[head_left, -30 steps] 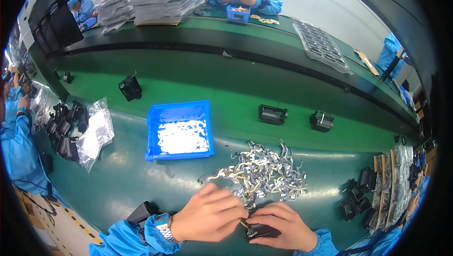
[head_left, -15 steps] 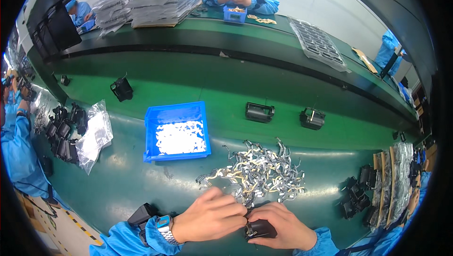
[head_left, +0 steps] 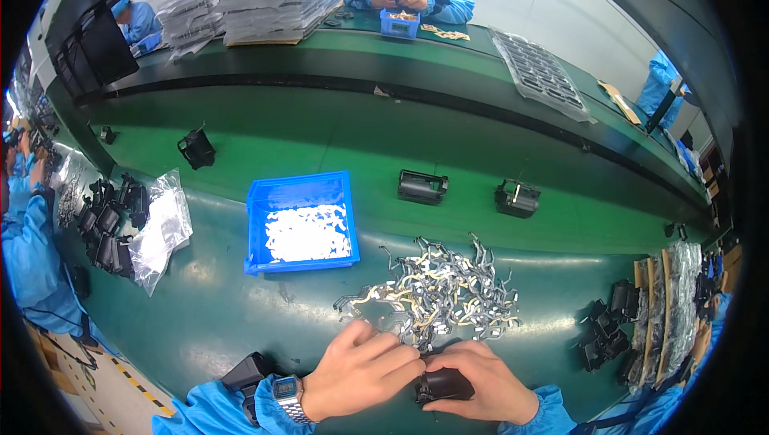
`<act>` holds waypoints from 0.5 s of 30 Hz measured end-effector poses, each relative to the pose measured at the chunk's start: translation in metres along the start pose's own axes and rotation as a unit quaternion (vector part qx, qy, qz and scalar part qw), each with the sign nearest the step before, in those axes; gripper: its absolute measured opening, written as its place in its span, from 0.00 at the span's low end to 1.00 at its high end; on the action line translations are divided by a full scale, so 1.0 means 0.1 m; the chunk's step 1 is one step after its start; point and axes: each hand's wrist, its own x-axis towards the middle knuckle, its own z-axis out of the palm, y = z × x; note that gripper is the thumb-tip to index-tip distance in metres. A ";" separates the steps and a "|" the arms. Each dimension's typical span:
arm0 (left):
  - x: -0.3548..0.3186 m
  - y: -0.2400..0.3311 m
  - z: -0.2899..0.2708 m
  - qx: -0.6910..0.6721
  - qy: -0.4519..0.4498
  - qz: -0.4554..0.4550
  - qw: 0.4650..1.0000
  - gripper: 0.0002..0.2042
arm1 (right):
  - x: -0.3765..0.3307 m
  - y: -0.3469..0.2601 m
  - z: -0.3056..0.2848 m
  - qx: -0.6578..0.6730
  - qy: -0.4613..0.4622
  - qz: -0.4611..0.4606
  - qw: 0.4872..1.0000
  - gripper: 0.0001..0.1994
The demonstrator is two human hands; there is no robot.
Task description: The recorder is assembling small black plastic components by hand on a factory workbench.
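"Two bins?"
"Large bin (head_left: 303,266), centre-left: white pieces (head_left: 311,235); small bin (head_left: 400,30), top: tan pieces (head_left: 404,16)."
"Below?"
"Right hand (head_left: 485,384) grips black housing (head_left: 444,387), lower centre; left hand (head_left: 364,372) curled beside it, can't tell whether pinching."

bin (head_left: 302,267) left of cables (head_left: 448,295), housings (head_left: 593,355) right

1. Our left forearm (head_left: 272,417) slants in from the lower left, our right forearm (head_left: 546,411) from the lower right.
2. Our left hand (head_left: 362,372) points right, fingers bent inward.
3. Our right hand (head_left: 485,383) faces it, thumb spread below curled fingers.
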 end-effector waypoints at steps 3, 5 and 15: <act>-0.02 0.00 0.00 0.007 0.003 -0.005 1.000 0.09 | 0.01 -0.01 -0.03 -0.022 -0.013 -0.002 1.000 0.29; -0.05 -0.01 0.01 0.003 -0.033 -0.001 0.999 0.09 | 0.01 -0.02 -0.05 -0.030 -0.014 -0.010 0.999 0.29; -0.09 0.02 0.09 -0.043 -0.052 -0.030 0.997 0.08 | 0.01 0.02 -0.04 -0.002 -0.023 -0.008 1.000 0.22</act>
